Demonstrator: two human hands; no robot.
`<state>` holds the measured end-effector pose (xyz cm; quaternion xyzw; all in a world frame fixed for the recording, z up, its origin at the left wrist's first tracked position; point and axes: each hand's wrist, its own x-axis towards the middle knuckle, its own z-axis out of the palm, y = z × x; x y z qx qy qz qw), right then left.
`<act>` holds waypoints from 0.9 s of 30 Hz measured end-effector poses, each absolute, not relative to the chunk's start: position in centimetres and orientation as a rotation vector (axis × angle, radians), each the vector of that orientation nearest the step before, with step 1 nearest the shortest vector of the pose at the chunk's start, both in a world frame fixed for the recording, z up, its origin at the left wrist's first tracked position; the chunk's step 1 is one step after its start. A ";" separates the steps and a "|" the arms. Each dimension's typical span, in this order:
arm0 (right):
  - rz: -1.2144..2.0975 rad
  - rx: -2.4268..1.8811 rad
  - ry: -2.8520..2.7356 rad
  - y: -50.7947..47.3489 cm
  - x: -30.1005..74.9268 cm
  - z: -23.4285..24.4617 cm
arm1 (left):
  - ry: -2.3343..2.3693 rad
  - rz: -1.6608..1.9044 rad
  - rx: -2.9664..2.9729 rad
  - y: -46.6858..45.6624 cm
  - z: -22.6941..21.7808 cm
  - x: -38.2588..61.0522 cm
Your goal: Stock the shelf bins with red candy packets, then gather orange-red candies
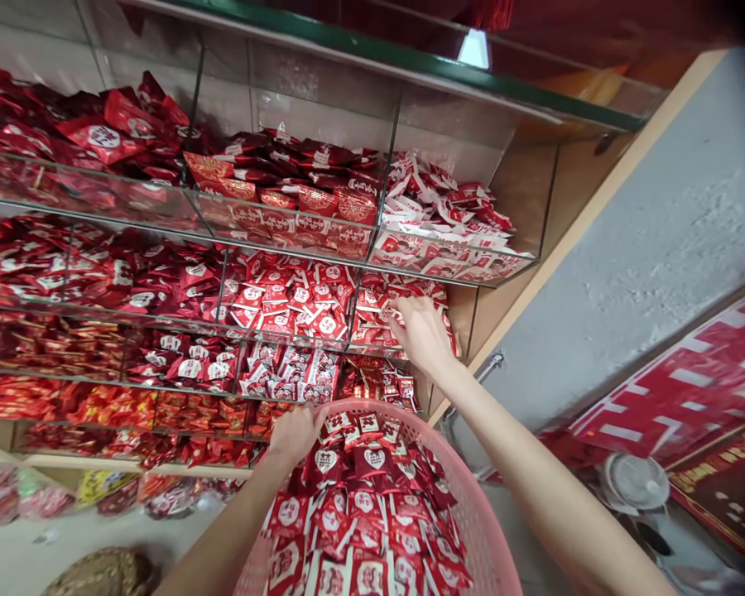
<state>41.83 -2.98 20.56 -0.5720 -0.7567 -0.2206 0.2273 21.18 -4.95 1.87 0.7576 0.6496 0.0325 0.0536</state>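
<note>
My left hand (295, 434) is closed over the far left rim of a pink perforated plastic basket (493, 530). The basket is heaped with small red sachets (372, 497) that carry white printed labels. Up and to the right, my right hand (423, 335) reaches into a glass-fronted shelf compartment. It lies over red-and-white packets (372, 306), with thumb and fingers apart. Its fingertips are partly hidden against the packets, and nothing shows in its grasp.
Tiered shelves with glass dividers (382, 174) hold many red packets. A wooden side panel (571, 223) meets a grey wall (670, 223). At lower right stands a white fan (636, 482). Bagged goods (108, 488) and a woven basket (103, 573) are at lower left.
</note>
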 end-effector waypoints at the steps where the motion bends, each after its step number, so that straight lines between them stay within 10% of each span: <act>1: -0.653 -1.592 -2.097 -2.2 41.4 20.7 | 1.971 0.098 2.302 -4.9 1.9 21.1; 13: -0.843 -1.569 -2.227 0.3 40.4 19.7 | 1.973 0.105 2.274 -4.9 1.8 21.2; 27: -0.118 -1.162 -1.808 -6.5 43.3 21.0 | 1.976 0.080 2.306 -5.0 2.0 21.4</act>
